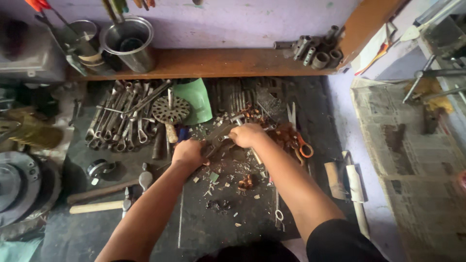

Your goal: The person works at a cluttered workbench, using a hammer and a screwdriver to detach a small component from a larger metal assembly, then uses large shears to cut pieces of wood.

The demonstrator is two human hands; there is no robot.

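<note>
Both hands work at bench (204, 228) centre. Left hand (188, 153) clenched on, apparently, a dark metal tool (217, 138); right hand (247, 134) grips its far end at one o'clock. Steady it; scraps underneath slide.

You have no packages, labels, signs or screens on the dark bench itself. The nearest thing to printed matter is the newspaper (412, 160) spread flat over the surface at your right, grey-white sheets with darker stained patches, lying well apart from the tools. Its columns of print are too small to make out.
</note>
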